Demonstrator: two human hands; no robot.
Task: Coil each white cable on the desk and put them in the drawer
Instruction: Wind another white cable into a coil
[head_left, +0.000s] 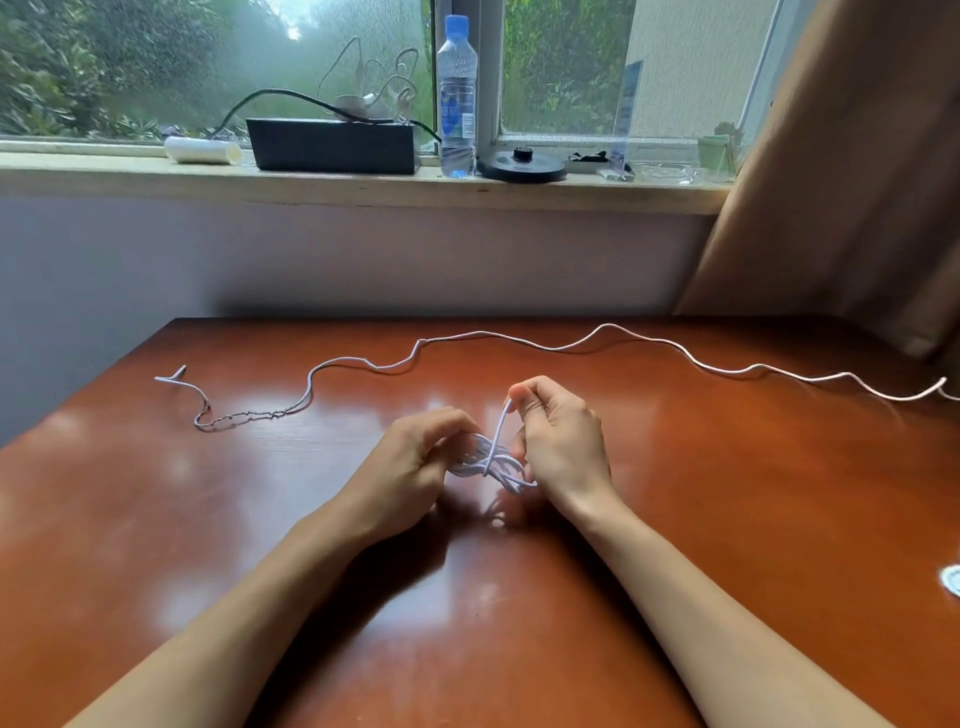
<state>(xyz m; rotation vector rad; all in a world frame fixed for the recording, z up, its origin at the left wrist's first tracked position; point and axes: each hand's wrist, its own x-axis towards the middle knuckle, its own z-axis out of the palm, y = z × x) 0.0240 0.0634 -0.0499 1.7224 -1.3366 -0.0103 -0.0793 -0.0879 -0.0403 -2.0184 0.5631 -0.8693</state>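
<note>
Left hand (415, 460) curls round one side of a half-coiled white cable (496, 465) at centre of the desk (208, 519), w/ right hand (563, 441) pinching its loose strand b/w thumb & forefinger. Behind them, a 2nd white cable (483, 332) lies uncoiled, snaking L to R across the far desk.

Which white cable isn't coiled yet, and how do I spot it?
On the brown desk, look beyond the left hand and right hand. The long cable wiggles flat across it; unlike the bundle both hands hold, no hand touches it.
</note>
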